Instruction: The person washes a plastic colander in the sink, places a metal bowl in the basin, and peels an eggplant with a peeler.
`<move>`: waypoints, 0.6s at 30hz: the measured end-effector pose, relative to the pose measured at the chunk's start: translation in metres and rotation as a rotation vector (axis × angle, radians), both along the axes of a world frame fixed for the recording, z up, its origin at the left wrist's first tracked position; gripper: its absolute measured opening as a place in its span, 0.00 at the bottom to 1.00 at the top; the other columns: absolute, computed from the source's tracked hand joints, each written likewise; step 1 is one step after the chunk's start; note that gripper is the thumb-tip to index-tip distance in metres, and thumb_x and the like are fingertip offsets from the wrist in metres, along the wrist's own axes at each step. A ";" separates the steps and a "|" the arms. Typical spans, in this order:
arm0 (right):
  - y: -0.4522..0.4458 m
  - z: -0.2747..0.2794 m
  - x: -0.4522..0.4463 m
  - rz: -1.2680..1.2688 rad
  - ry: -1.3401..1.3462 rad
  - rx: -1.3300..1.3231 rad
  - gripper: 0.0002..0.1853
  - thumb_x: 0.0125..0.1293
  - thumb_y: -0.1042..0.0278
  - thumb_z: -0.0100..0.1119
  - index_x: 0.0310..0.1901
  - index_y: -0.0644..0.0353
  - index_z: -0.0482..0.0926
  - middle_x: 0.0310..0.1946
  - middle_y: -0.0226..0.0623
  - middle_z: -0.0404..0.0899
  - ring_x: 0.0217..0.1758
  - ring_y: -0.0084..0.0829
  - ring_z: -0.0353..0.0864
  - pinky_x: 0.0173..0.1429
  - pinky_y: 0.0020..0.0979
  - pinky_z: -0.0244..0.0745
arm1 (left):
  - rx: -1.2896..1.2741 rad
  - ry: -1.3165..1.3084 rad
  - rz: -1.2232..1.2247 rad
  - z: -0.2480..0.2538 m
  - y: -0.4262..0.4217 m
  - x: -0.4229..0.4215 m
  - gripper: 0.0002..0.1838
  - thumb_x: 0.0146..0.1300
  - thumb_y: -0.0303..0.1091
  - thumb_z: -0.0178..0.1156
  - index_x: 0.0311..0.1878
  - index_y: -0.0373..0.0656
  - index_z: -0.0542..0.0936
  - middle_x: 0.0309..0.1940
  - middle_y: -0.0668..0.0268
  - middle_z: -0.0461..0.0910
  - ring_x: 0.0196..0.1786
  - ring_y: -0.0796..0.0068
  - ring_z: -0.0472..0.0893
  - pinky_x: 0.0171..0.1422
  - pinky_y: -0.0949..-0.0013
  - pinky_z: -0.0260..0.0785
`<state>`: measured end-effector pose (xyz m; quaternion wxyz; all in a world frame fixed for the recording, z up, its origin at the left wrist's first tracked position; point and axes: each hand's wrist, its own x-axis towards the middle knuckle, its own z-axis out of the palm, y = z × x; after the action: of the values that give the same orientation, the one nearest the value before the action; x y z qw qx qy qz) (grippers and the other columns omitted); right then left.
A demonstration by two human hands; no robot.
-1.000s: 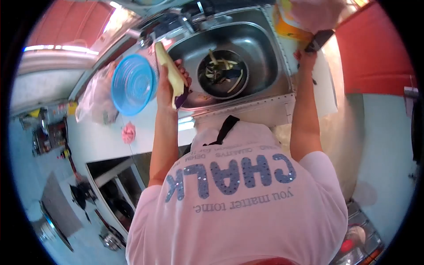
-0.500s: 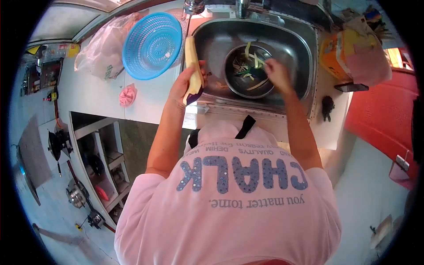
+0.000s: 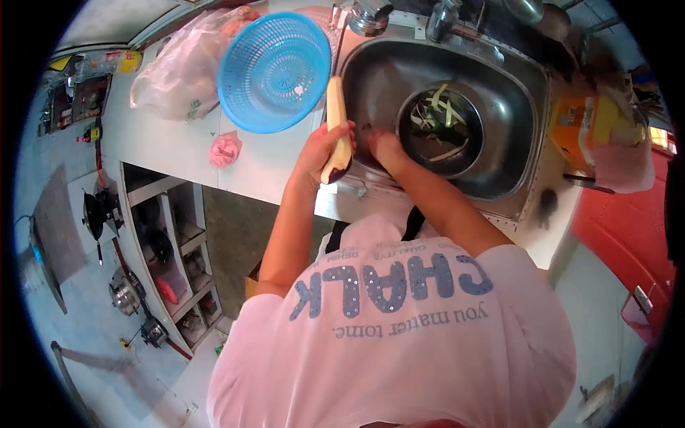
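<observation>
My left hand is wrapped round a long eggplant, held upright over the counter by the sink's left rim. Most of it is peeled to pale flesh, with a patch of dark purple skin at the lower end. My right hand is low in the left part of the sink, near a small dark spot; its fingers are mostly hidden, so their grip cannot be made out. To its right, a round metal bowl in the sink holds several pale and dark peel strips.
A blue plastic colander stands on the counter left of the sink, beside a plastic bag. A crumpled pink cloth lies nearer me. Taps rise behind the sink. A yellow-orange package stands at the right.
My right hand has moved left from above the bowl to the sink's left side. My left hand still holds the eggplant, now turned slightly. The camera view has shifted.
</observation>
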<state>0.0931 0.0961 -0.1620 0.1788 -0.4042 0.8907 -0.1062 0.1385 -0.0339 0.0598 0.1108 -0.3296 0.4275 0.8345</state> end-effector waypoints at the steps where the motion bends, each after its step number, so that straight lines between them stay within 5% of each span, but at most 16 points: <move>1: 0.001 0.005 -0.003 0.034 0.006 0.092 0.10 0.60 0.68 0.45 0.36 0.55 0.79 0.35 0.44 0.78 0.37 0.43 0.80 0.36 0.42 0.76 | -0.017 -0.014 -0.038 0.001 -0.002 0.003 0.13 0.61 0.35 0.57 0.43 0.37 0.72 0.27 0.66 0.75 0.28 0.75 0.76 0.31 0.74 0.71; 7: -0.022 0.065 -0.025 -0.148 -0.264 -0.092 0.16 0.63 0.65 0.41 0.48 0.59 0.73 0.47 0.53 0.72 0.46 0.50 0.76 0.45 0.45 0.73 | 0.002 0.011 -0.003 -0.001 -0.003 0.027 0.15 0.61 0.36 0.54 0.46 0.37 0.72 0.30 0.66 0.75 0.32 0.76 0.76 0.34 0.74 0.71; 10: -0.025 0.040 -0.014 -0.205 -0.154 -0.194 0.15 0.63 0.65 0.41 0.43 0.62 0.75 0.45 0.54 0.72 0.43 0.52 0.76 0.44 0.45 0.73 | 0.015 0.022 0.012 0.004 -0.002 0.035 0.15 0.61 0.36 0.55 0.47 0.36 0.72 0.31 0.66 0.75 0.33 0.76 0.76 0.36 0.73 0.71; 13: -0.011 0.010 -0.007 0.019 -0.120 -0.148 0.13 0.62 0.66 0.43 0.38 0.63 0.77 0.39 0.54 0.75 0.37 0.54 0.77 0.41 0.45 0.74 | 0.035 0.028 0.030 0.001 -0.002 0.046 0.16 0.61 0.37 0.55 0.47 0.36 0.72 0.32 0.66 0.75 0.34 0.75 0.76 0.37 0.73 0.71; 16: -0.003 -0.039 -0.014 0.065 -0.329 -0.277 0.04 0.52 0.75 0.52 0.29 0.63 0.77 0.32 0.49 0.77 0.35 0.44 0.78 0.39 0.40 0.73 | 0.045 0.033 0.054 0.004 0.002 0.047 0.15 0.61 0.36 0.56 0.46 0.37 0.72 0.31 0.66 0.75 0.32 0.75 0.76 0.36 0.74 0.71; 18: -0.002 0.003 -0.019 -0.174 -0.709 -0.417 0.07 0.54 0.72 0.51 0.30 0.64 0.77 0.25 0.48 0.77 0.30 0.43 0.78 0.36 0.39 0.73 | 0.063 0.039 0.056 0.008 0.003 0.046 0.14 0.61 0.36 0.56 0.46 0.37 0.72 0.30 0.67 0.75 0.31 0.75 0.76 0.35 0.74 0.72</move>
<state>0.0736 0.0945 -0.1592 0.3790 -0.2933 0.7642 -0.4317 0.1841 -0.0309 0.0676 0.0892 -0.3213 0.3938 0.8566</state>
